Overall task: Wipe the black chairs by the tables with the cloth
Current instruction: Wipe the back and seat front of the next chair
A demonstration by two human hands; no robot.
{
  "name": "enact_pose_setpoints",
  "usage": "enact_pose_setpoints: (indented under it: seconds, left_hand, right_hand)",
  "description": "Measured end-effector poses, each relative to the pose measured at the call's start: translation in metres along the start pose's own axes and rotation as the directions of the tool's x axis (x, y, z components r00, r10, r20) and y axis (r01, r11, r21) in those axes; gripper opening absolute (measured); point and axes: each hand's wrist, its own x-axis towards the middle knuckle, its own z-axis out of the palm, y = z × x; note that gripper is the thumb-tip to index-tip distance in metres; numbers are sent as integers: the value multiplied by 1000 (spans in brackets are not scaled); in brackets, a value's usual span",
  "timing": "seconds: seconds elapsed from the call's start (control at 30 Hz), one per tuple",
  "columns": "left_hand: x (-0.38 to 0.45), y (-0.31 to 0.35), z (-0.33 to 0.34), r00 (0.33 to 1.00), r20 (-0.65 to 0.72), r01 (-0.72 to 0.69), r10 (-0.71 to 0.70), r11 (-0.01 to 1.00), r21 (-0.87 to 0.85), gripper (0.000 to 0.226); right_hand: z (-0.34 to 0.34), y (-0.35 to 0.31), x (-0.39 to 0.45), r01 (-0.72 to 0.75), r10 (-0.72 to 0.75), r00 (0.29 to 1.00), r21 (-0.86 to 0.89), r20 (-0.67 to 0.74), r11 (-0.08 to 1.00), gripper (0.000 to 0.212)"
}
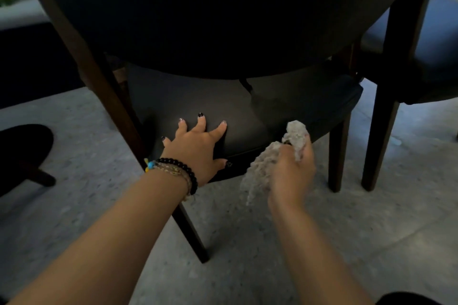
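The right hand (292, 171) had its grip clamped round a grey cloth (262, 163), the fingers curled into the bunched fabric, one end poking up above the knuckles and the rest trailing down beside the wrist. The cloth was at the near edge of the seat, to the right of the left hand; whether it touched the seat could not be told through the blur. The left hand (198, 148) had no grip on anything: its fingers were spread and lay flat on the seat, the thumb hooked over the seat's near edge.

No brand, label or writing could be read anywhere.

Largest was the floor (371, 218), pale speckled stone. Next came two chairs. The near chair (210, 20) was black, its curved back filling the top of the view, its seat below and dark wooden legs at either side. The second chair (426, 57), also dark, stood just beside it at the right, with two of its legs in view. At the left edge sat a dark rounded shape (22, 146) low on the floor, too dim to name.

Smallest were the bracelets (181, 171) on the left wrist: one of black beads, at least one paler strand beside it, and a small blue and yellow tassel. The nails on that hand were painted, some dark, some pale.
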Motion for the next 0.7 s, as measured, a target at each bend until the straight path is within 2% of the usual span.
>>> enact_pose_setpoints:
  seconds: [0.1, 0.17, 0.27, 0.37, 0.4, 0.47, 0.5, 0.53, 0.57, 0.6, 0.63, 0.7]
  left_hand:
    - [-8, -8, -6, 998, -51, 44, -49, 994, -99, 75]
    - [-14, -15, -10, 981, -135, 118, -138, 982, -146, 63]
    - [-24, -25, -15, 944, -207, 219, -258, 956, -194, 28]
    - [-28, -37, -20, 931, -152, 296, -331, 932, -210, 28]
    - [-29, -40, -22, 931, -143, 303, -335, 931, -203, 34]
    - [-31, -46, -26, 931, -133, 313, -340, 931, -190, 46]
    - [-32, -48, -27, 936, -118, 308, -332, 933, -184, 52]
    - [-34, -49, -28, 944, -99, 295, -314, 941, -167, 58]
    - [-36, -50, -28, 953, -78, 282, -294, 949, -139, 64]
    - [-38, -52, -26, 960, -50, 269, -277, 955, -123, 71]
    - [-40, -53, -24, 964, -15, 260, -264, 957, -127, 78]
    - [-43, -58, -20, 969, 38, 246, -243, 958, -147, 87]
  right_hand:
    - [-13, -9, 18, -67, 71, 997, 124, -27, 990, 42]
    - [-10, -14, 28, 3, -4, 999, -11, -43, 1000, 46]
    - [10, -6, 9, 127, -137, 990, -240, -24, 962, 52]
    - [15, 23, -36, 189, -174, 981, -214, 85, 958, 59]
    - [12, 34, -52, 146, -131, 983, -117, 127, 982, 58]
    - [9, 51, -78, -127, 106, 979, 119, 173, 985, 52]
    - [12, 55, -87, -332, 292, 933, 189, 211, 924, 45]
    - [19, 57, -94, -532, 471, 839, 230, 273, 815, 35]
    - [28, 55, -100, -693, 601, 716, 253, 356, 675, 24]
    - [37, 49, -104, -787, 658, 615, 280, 435, 550, 23]
    - [46, 45, -106, -826, 666, 564, 333, 488, 455, 28]
    - [60, 35, -106, -821, 657, 566, 415, 498, 393, 37]
